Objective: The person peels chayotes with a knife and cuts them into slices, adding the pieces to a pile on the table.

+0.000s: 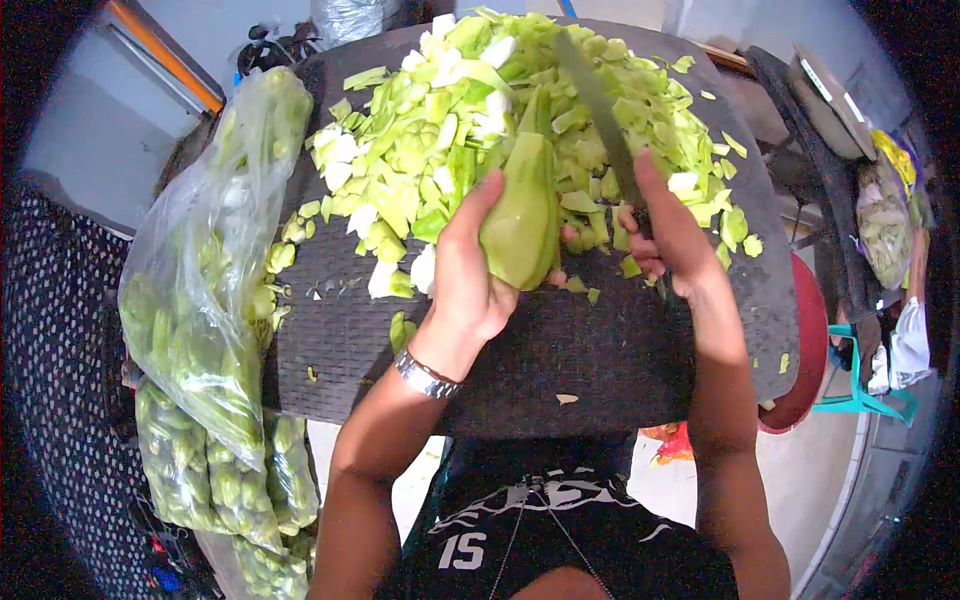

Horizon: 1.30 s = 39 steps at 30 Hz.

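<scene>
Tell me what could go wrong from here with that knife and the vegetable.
The knife in the right hand is unsheathed and near the left hand; a slip might cut it. The green vegetable is gripped by that one hand, so it could twist under a stroke. The pile of cut pieces spreads near the table's far edge; some may fall.

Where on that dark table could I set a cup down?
Best is the table's near stretch, between left forearm and right forearm, below the chopped heap; a few scraps lie there. A narrower strip lies between right forearm and red basin. The heap crowds the far side, a plastic bag the left.
</scene>
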### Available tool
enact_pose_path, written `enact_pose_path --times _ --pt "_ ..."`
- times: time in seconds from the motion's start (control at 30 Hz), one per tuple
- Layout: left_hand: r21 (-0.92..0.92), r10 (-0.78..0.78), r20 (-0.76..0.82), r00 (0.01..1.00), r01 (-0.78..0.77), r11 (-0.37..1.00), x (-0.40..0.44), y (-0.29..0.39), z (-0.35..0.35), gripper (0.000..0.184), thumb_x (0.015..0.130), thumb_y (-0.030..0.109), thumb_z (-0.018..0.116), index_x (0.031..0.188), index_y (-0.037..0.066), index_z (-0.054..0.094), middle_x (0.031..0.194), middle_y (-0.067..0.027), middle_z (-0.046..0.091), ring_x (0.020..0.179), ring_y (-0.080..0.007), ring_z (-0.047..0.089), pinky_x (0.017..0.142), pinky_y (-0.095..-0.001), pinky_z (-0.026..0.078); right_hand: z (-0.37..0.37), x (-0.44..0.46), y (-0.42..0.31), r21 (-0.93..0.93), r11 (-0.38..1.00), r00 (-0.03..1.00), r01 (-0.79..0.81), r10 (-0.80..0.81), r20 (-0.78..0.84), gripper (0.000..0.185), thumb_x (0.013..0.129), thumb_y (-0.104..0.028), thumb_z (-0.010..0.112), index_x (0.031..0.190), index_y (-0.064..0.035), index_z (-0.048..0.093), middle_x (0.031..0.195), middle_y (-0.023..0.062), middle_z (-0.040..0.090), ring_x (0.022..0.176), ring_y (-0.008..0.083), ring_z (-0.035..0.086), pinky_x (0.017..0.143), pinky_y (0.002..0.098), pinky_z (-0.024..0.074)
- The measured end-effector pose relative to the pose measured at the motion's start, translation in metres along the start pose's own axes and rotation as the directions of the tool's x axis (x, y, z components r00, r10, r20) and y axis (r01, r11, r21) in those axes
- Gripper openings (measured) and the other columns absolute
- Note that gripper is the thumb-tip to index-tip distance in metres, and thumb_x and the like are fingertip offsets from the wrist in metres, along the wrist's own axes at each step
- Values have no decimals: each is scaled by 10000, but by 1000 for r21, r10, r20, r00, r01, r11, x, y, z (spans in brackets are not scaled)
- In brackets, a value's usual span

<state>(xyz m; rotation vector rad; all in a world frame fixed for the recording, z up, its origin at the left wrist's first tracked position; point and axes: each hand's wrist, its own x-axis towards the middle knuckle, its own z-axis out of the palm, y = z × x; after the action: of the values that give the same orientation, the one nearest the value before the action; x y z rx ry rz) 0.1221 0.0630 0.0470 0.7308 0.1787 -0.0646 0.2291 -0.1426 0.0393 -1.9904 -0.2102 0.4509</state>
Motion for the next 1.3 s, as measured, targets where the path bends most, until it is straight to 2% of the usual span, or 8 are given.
enact_pose_path --times 0.07,0.23,0.53,0.63,0.7,0.83,0.93,1.3 --pt "-20 18 -21 1000 -18 1000 3 1 -5 506 1042 455 405 1293 40 548 1053 -138 680 876 -285 695 567 -408 575 22 -3 6 -250 876 896 413 -440 -64 706 934 -698 506 818 -9 604 604 219 528 557 406 543 534 470 445" --pt "-18 63 -120 991 -66 998 5 -5 -8 471 1044 443 425 1246 38 556 1002 -143 676 818 -268 706 510 -400 575 44 -37 -17 -460 699 808 547 -585 73 696 830 -707 655 852 -13 603 666 232 626 684 463 663 572 517 497" --pt "-54 -65 23 998 66 996 -5 4 4 518 1031 449 429 1289 13 538 1016 -149 667 822 -311 699 470 -397 573 3 -2 1 -705 669 847 235 -497 -188 716 880 -748 541 860 -36 615 654 230 635 683 449 672 595 512 517" --pt "-115 -53 103 993 65 991 -4 6 3 598 1025 503 425 1371 21 495 1105 -173 651 910 -316 686 594 -437 603 -16 9 8 -507 835 922 213 -344 -180 696 928 -731 491 840 -50 609 585 203 579 564 400 620 523 492 477" --pt "-154 -20 81 997 32 987 -1 7 -2 615 1024 516 438 1401 32 483 1149 -175 649 962 -315 677 709 -450 601 -19 5 6 201 955 975 -220 210 66 680 950 -748 439 767 -102 544 510 44 467 380 188 449 375 357 361" --pt "-129 92 -87 992 -103 986 11 7 -7 569 1022 494 490 1376 50 525 1169 -132 661 1045 -288 657 906 -459 542 3 -18 -17 308 875 899 -373 259 354 722 916 -786 452 700 -99 487 508 26 442 368 159 388 373 327 353" --pt "-128 184 -236 954 -218 967 11 3 -11 508 1027 461 499 1334 62 572 1192 -111 674 1046 -279 660 933 -461 530 41 -25 -8 -354 843 894 406 -446 -36 704 845 -746 615 816 -45 564 580 155 593 504 357 611 474 461 470" --pt "-192 50 -255 966 -101 976 12 1 -19 455 962 456 584 1242 100 624 1094 -115 703 978 -304 680 913 -480 532 69 -50 -14 -578 541 713 611 -693 105 667 752 -676 748 826 -41 559 575 139 557 584 403 635 527 452 485"
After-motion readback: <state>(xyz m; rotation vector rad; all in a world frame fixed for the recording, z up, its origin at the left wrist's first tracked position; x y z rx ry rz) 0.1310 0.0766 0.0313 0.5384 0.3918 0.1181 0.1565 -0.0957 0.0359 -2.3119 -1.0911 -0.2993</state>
